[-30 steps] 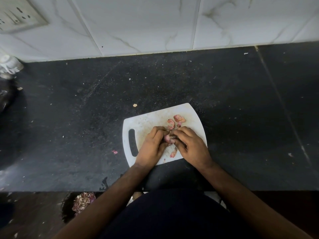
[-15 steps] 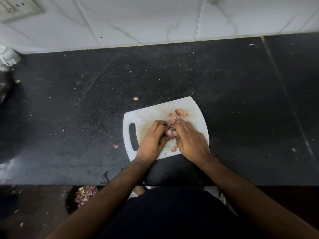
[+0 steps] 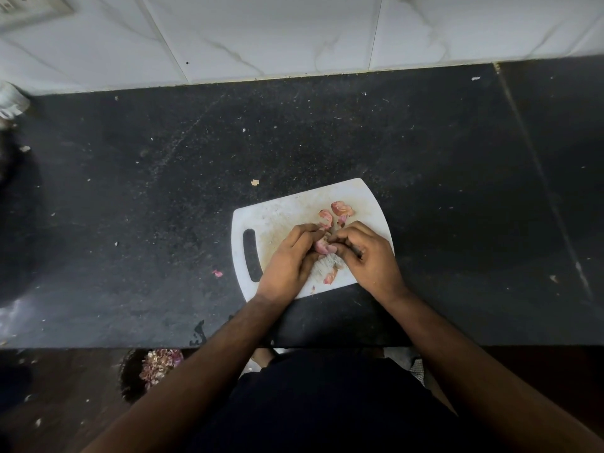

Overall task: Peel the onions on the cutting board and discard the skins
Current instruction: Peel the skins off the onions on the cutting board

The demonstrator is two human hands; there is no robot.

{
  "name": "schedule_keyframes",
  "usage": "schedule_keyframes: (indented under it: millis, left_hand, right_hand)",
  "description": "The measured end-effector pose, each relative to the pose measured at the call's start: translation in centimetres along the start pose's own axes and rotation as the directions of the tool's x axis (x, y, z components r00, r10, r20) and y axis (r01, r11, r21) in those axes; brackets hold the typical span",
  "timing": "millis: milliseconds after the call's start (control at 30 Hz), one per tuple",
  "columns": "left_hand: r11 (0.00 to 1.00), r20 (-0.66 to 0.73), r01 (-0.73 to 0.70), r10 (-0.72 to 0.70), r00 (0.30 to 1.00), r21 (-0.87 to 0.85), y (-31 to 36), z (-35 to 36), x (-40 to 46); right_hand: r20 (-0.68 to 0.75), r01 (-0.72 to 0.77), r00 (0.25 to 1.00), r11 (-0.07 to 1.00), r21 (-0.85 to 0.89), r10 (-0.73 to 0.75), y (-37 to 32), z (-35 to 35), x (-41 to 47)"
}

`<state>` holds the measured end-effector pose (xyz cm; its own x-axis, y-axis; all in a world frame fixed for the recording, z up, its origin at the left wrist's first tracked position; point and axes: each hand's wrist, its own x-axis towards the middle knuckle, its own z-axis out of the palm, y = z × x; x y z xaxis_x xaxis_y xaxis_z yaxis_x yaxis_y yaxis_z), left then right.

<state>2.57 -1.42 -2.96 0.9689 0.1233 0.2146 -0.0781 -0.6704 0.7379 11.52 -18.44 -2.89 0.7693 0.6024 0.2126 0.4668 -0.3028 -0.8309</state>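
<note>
2 hands meet over the white cutting board [image 3: 281, 210], both closed round 1 small pink onion [image 3: 322, 247] that sits between the fingertips just above the board's centre. Left hand [image 3: 289, 259] cups it from 9 o'clock, fingers curled under & round; right hand [image 3: 366, 253] comes in from 3 o'clock, thumb & forefinger pinched tight at the onion's top, apparently on a flap of skin, tho the flap itself is too small to make out. Neither hand has any spare opening; the grip is snug on both sides.

Loose skins [image 3: 341, 209] lie on the board at 12 o'clock of the hands, approx 3 curls, w/ another scrap [image 3: 330, 276] at 6 o'clock near the board's near edge. 1 pink fleck [image 3: 217, 273] sits off the board at 9 o'clock on the black counter [image 3: 130, 191]. Below the counter edge, at 7 o'clock, a heap of discarded peels [image 3: 160, 362] shows on the floor side; looks like the dump spot, container unclear.

To do this step well, I'd say: keep the left hand as the anchor & roll the onion a little at a time, letting the right pinch pull the skin down along the bulb, not across it, so it comes off in 1 strip vs. shreds. Hold low over the board so bits land there, not on the counter. Then sweep all scraps together before binning.
</note>
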Motion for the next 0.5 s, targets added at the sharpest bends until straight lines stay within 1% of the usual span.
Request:
schedule_keyframes:
  millis: [100,267,333,400,500]
  left_hand:
    - [1.0,-0.001,0.0,0.0,1.0,-0.007,-0.09,0.01,-0.06]
    - [0.999,0.009,-0.011,0.011,1.0,0.034,0.02,0.01,-0.06]
    - [0.999,0.004,0.009,-0.009,1.0,0.033,0.01,0.01,-0.01]
    - [0.999,-0.002,0.043,-0.043,0.999,0.023,0.02,0.02,0.08]
    - [0.995,-0.033,0.101,-0.102,0.994,-0.022,0.05,-0.01,0.22]
  right_hand:
    - [0.015,-0.011,1.0,0.999,-0.038,0.011,0.18,0.16,0.1]
    - [0.022,0.074,0.997,0.96,-0.269,-0.071,0.2,0.54,-0.57]
    - [0.044,0.097,0.995,0.944,-0.315,-0.088,-0.03,0.59,-0.69]
    - [0.067,0.097,0.995,0.951,-0.295,-0.081,-0.07,0.52,-0.61]
    - [0.064,0.062,0.997,0.987,-0.151,-0.053,0.22,0.05,-0.44]
